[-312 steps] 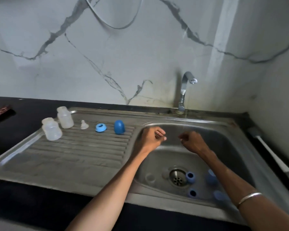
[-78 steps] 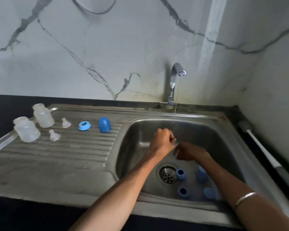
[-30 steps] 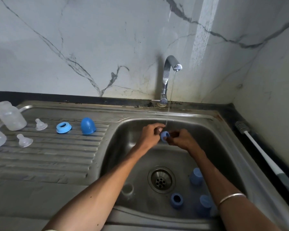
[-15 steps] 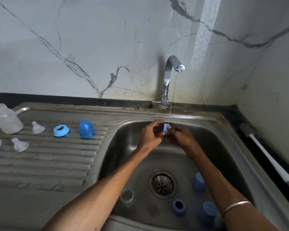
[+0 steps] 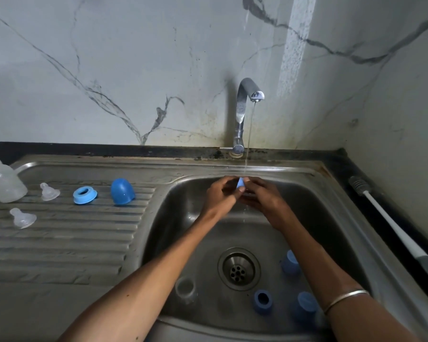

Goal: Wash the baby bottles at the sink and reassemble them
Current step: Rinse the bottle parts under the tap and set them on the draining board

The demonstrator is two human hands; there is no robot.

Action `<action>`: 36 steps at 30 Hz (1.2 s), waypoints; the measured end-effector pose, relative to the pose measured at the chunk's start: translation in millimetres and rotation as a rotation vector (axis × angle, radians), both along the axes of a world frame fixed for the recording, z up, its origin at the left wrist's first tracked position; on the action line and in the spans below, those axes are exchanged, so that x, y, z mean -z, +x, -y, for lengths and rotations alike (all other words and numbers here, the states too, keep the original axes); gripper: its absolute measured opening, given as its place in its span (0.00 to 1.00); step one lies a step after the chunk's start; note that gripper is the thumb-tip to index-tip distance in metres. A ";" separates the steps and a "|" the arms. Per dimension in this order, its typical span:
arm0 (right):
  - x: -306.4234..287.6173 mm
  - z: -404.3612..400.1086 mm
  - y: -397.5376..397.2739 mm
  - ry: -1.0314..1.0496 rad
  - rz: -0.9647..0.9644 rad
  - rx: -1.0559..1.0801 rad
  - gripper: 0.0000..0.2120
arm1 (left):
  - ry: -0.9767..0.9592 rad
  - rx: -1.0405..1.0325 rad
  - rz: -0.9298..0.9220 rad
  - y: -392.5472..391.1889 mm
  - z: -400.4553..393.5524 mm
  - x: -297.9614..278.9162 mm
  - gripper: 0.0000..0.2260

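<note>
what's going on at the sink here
A person is rinsing a small blue bottle part under the running tap, holding it between the left hand and right hand over the sink basin. Other blue parts, including a ring, still lie in the basin near the drain. On the drainboard sit a clear bottle, two clear teats, a blue collar and a blue cap. Nothing is reassembled yet.
</note>
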State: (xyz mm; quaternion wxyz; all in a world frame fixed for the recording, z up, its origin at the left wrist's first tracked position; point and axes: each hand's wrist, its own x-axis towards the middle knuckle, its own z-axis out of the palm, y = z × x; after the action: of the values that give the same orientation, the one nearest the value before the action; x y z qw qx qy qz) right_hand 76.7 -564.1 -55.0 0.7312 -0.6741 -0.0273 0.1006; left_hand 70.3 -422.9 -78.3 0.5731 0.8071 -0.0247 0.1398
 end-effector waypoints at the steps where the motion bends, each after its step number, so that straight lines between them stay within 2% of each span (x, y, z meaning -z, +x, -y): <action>1: -2.9 -0.3 -1.3 0.038 -0.008 -0.006 0.11 | -0.043 -0.003 -0.053 -0.3 0.1 -0.6 0.12; 4: -6.1 2.7 -3.8 0.096 -0.011 -0.054 0.11 | -0.237 0.024 -0.215 -4.5 3.7 -6.8 0.13; 6: -1.7 6.3 -3.0 0.040 0.032 -0.112 0.13 | -0.328 0.037 -0.274 -8.1 6.3 -11.7 0.15; 9: 4.8 10.5 2.1 -0.126 0.080 -0.089 0.17 | -0.331 0.063 -0.301 -9.8 5.6 -11.8 0.18; 13: 6.2 13.8 3.6 -0.203 0.111 -0.010 0.17 | -0.333 0.072 -0.285 -8.1 4.2 -8.7 0.10; 16: 4.4 12.2 0.9 -0.372 0.225 0.024 0.17 | -0.336 0.089 -0.227 -8.1 3.0 -11.7 0.16; 19: 4.3 6.8 1.7 -0.495 0.332 0.079 0.20 | -0.305 0.094 -0.177 -8.8 1.7 -12.9 0.16; 22: 4.4 3.4 3.9 -0.516 0.379 0.123 0.21 | -0.299 0.080 -0.152 -8.6 1.1 -12.1 0.15; 25: 5.5 5.1 5.9 -0.506 0.397 0.119 0.21 | -0.300 0.079 -0.159 -6.5 -0.2 -10.5 0.14; 32: 7.3 5.1 6.4 -0.525 0.394 0.089 0.21 | -0.027 0.076 -0.153 -2.6 -0.7 -3.1 0.19; 36: 7.2 4.9 7.4 -0.527 0.380 0.105 0.19 | -0.032 0.091 -0.159 -2.9 0.3 -2.1 0.17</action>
State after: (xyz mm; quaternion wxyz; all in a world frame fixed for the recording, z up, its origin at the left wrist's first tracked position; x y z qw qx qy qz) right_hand 84.1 -569.0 -62.2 0.5176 -0.8474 -0.1016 -0.0614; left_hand 67.4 -423.2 -76.1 0.5918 0.8045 -0.0137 0.0495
